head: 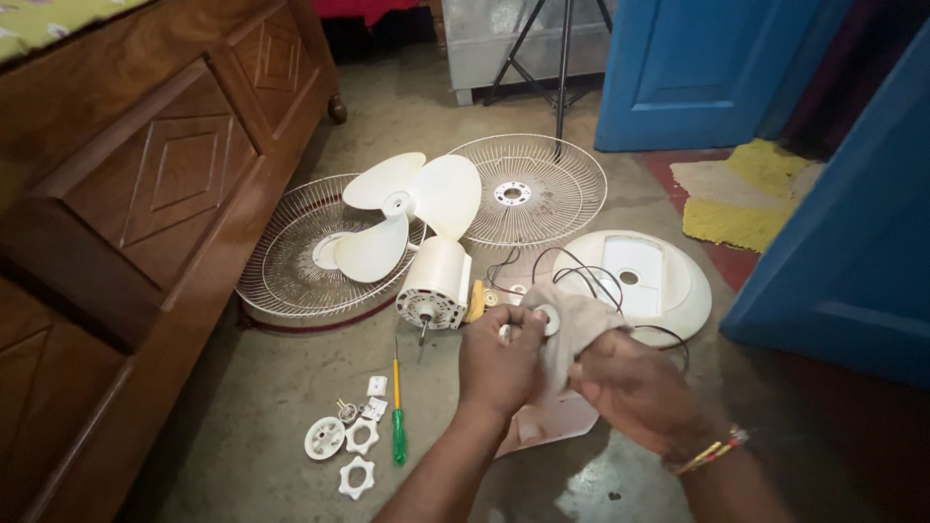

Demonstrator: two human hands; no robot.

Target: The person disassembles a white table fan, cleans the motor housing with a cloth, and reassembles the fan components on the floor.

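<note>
My left hand (499, 363) grips a small white round fan part (548, 318) wrapped in a beige cloth (572, 334). My right hand (635, 387) holds the lower side of the same cloth against the part. Black wires (572, 271) run from behind the cloth toward the white round fan base (668, 286). Just beyond my hands lies the white fan motor (436, 281) with its shaft pointing toward me. A white three-blade fan propeller (407, 208) rests on a wire guard (291, 261).
A second wire guard (528, 189) lies farther back. Small white nuts and knobs (349, 446) and a green-handled screwdriver (397, 426) lie on the concrete floor at left. A wooden bed frame (145, 194) borders the left; blue doors (852, 242) stand right, a tripod (557, 58) behind.
</note>
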